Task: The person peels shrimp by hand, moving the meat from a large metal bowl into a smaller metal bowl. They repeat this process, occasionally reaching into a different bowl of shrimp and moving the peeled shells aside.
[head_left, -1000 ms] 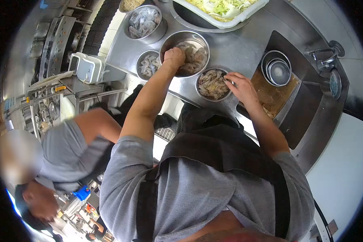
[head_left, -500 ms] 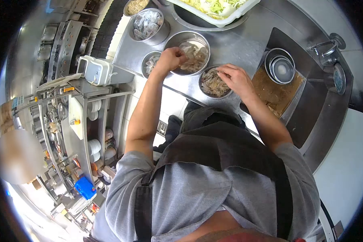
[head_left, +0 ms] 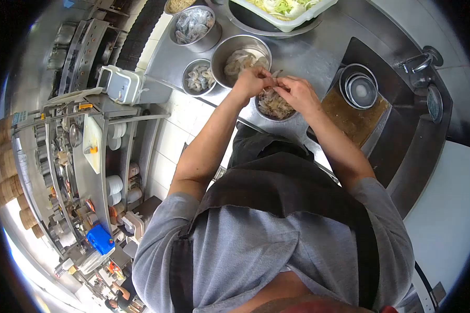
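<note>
My left hand (head_left: 252,82) and my right hand (head_left: 296,93) meet fingertip to fingertip over the small bowl of shells and scraps (head_left: 274,106). Both pinch what looks like a shrimp (head_left: 277,74), mostly hidden by the fingers. Behind my left hand, a larger metal bowl (head_left: 221,52) holds grey shrimp (head_left: 238,61). A smaller bowl with pale peeled shrimp (head_left: 199,77) sits to its left. Farther back stands a deep metal pot (head_left: 209,41) with greyish shrimp inside.
A white tray of cut vegetables (head_left: 290,23) rests on a wide metal basin at the back. On the right, nested bowls (head_left: 361,89) stand on a brown board (head_left: 350,117) by the sink and tap (head_left: 423,63). Shelving (head_left: 107,151) fills the left; a person (head_left: 121,296) is at lower left.
My left hand has moved right, out of the larger bowl, and my right hand slightly left. They have come together over the scraps bowl. The person at lower left has come into view.
</note>
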The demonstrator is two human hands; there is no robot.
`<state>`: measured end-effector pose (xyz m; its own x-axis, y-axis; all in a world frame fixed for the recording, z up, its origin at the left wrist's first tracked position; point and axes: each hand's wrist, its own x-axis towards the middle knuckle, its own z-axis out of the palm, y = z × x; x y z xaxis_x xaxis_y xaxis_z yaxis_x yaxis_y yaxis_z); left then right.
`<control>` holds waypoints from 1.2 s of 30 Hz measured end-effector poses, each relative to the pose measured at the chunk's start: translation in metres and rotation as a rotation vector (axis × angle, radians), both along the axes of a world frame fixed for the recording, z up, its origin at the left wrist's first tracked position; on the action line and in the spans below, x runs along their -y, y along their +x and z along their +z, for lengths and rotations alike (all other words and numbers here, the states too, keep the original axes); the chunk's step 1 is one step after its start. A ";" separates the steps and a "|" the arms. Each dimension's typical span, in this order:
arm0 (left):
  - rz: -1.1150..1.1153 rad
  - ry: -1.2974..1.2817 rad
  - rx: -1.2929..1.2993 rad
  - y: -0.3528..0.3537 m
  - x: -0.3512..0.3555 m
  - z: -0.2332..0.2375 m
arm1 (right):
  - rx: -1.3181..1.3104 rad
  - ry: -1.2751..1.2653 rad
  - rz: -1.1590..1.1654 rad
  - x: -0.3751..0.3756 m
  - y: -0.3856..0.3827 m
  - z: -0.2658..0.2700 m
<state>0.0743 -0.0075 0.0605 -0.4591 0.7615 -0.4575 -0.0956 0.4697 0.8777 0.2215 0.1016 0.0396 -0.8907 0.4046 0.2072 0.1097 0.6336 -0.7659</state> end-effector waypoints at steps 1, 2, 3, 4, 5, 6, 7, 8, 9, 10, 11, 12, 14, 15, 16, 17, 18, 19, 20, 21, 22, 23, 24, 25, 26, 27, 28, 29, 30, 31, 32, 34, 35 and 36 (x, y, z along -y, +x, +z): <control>-0.019 -0.017 0.022 0.004 -0.001 -0.003 | 0.042 -0.077 -0.009 0.000 0.003 -0.001; -0.023 -0.007 0.046 0.007 -0.003 -0.009 | 0.084 -0.154 -0.019 -0.001 0.006 -0.003; -0.026 -0.006 0.047 0.010 -0.004 -0.012 | 0.084 -0.153 -0.022 -0.002 0.009 -0.008; -0.033 0.033 0.004 0.014 -0.004 -0.014 | 0.106 -0.207 -0.074 -0.004 0.010 -0.014; -0.039 0.070 -0.039 0.017 -0.004 -0.017 | 0.128 -0.262 -0.126 -0.006 0.012 -0.023; -0.083 0.109 -0.200 0.018 -0.002 -0.030 | 0.129 -0.262 -0.127 -0.010 0.013 -0.036; -0.083 0.109 -0.199 0.019 0.000 -0.029 | 0.116 -0.357 -0.168 -0.014 0.011 -0.049; -0.129 0.070 -0.350 0.021 0.005 -0.027 | 0.102 -0.453 -0.208 -0.017 0.012 -0.061; -0.175 0.030 -0.500 0.024 0.010 -0.024 | 0.103 -0.455 -0.208 -0.017 0.014 -0.058; -0.176 0.029 -0.500 0.030 0.014 -0.019 | 0.119 -0.554 -0.239 -0.018 0.016 -0.050; -0.208 0.032 -0.573 0.036 0.018 -0.014 | 0.133 -0.652 -0.270 -0.019 0.017 -0.043; -0.241 0.033 -0.645 0.039 0.021 -0.011 | 0.134 -0.654 -0.271 -0.020 0.017 -0.040; -0.260 0.124 -0.822 0.050 0.020 -0.025 | 0.171 -0.635 -0.273 -0.016 0.018 -0.037; -0.278 0.221 -1.005 0.055 0.018 -0.027 | 0.172 -0.637 -0.268 -0.013 0.017 -0.038; -0.273 0.129 -0.987 0.057 0.015 -0.028 | 0.170 -0.649 -0.267 -0.011 0.015 -0.040; -0.273 0.130 -0.988 0.057 0.014 -0.029 | 0.167 -0.659 -0.269 -0.010 0.014 -0.042; -0.263 0.114 -1.000 0.058 0.013 -0.033 | 0.168 -0.659 -0.272 -0.011 0.015 -0.045; -0.254 0.097 -1.011 0.058 0.013 -0.037 | 0.143 -0.710 -0.258 -0.011 0.015 -0.048; -0.257 0.096 -1.009 0.058 0.013 -0.044 | 0.116 -0.762 -0.243 -0.010 0.016 -0.052; -0.239 0.107 -0.942 0.056 0.013 -0.049 | 0.114 -0.762 -0.243 -0.011 0.016 -0.053; -0.220 0.119 -0.878 0.054 0.012 -0.053 | 0.137 -0.764 -0.242 -0.013 0.016 -0.054; -0.222 0.120 -0.880 0.052 0.013 -0.056 | 0.160 -0.766 -0.241 -0.015 0.017 -0.055; -0.177 0.113 -0.853 0.050 0.013 -0.055 | 0.158 -0.767 -0.243 -0.016 0.018 -0.057; -0.132 0.106 -0.825 0.049 0.014 -0.053 | 0.150 -0.762 -0.223 -0.017 0.020 -0.060; -0.133 0.105 -0.825 0.047 0.015 -0.052 | 0.142 -0.757 -0.202 -0.017 0.021 -0.062; -0.125 0.067 -0.785 0.045 0.016 -0.051 | 0.142 -0.759 -0.201 -0.017 0.023 -0.064; -0.116 0.029 -0.744 0.043 0.017 -0.051 | 0.149 -0.761 -0.226 -0.018 0.024 -0.065; -0.116 0.029 -0.745 0.040 0.020 -0.050 | 0.155 -0.761 -0.252 -0.019 0.026 -0.067; -0.075 -0.015 -0.698 0.036 0.022 -0.049 | 0.154 -0.762 -0.253 -0.023 0.029 -0.068; -0.035 -0.058 -0.649 0.033 0.025 -0.048 | 0.194 -0.751 -0.242 -0.026 0.032 -0.070; -0.071 -0.021 -0.660 0.029 0.029 -0.054 | 0.234 -0.740 -0.230 -0.029 0.035 -0.072; -0.217 -0.070 -0.674 0.025 0.033 -0.056 | 0.221 -0.786 -0.221 -0.029 0.038 -0.074; -0.360 -0.114 -0.690 0.024 0.034 -0.057 | 0.204 -0.826 -0.210 -0.030 0.037 -0.074; -0.355 -0.114 -0.692 0.026 0.034 -0.054 | 0.204 -0.823 -0.205 -0.030 0.036 -0.072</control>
